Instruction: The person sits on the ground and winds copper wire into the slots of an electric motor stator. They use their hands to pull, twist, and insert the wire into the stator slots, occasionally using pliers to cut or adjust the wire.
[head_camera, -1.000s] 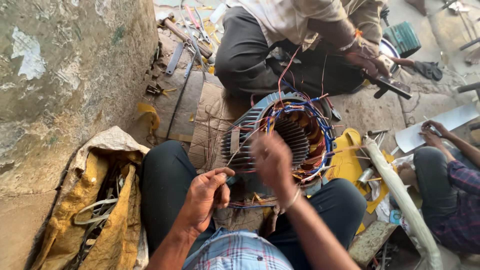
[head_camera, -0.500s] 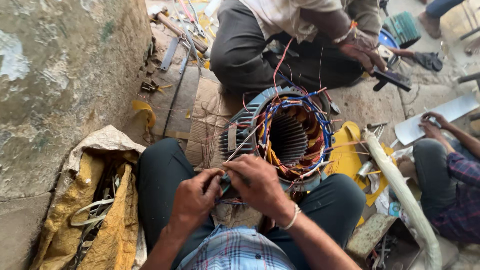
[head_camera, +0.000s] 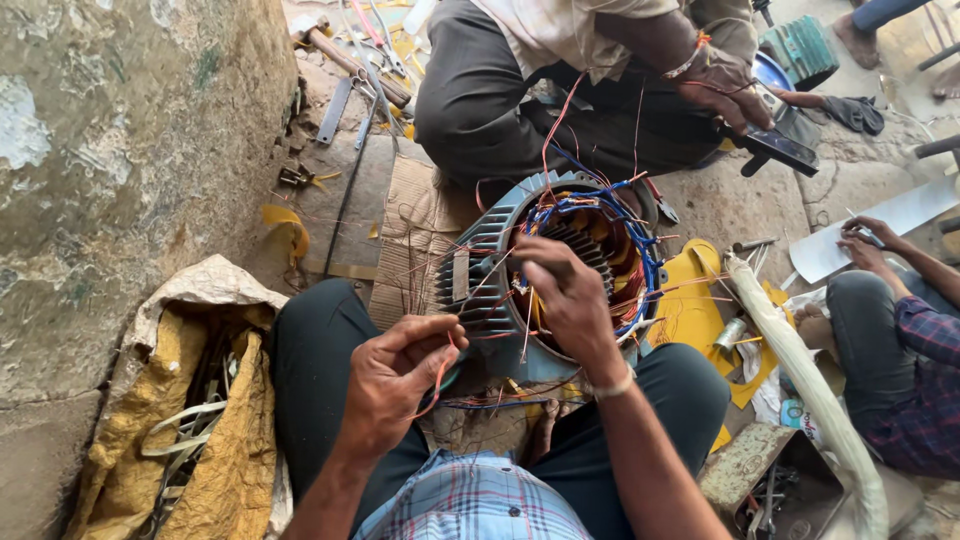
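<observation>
Motor stator (head_camera: 480, 290) sits on the floor between the knees; left hand (head_camera: 395, 380) pinches a thin copper wire (head_camera: 437, 385); right hand (head_camera: 565, 295) reaches into the windings (head_camera: 610, 240), fingers curled, grip unclear.

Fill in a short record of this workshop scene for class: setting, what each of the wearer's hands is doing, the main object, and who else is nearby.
Setting: ground beside a worn wall
Left hand: pinches thin copper wire
Right hand: reaches into the motor stator
Main object: blue finned stator with coloured windings
Nearby: seated person opposite; another person at right
Beside left leg: yellow cloth bag
</observation>
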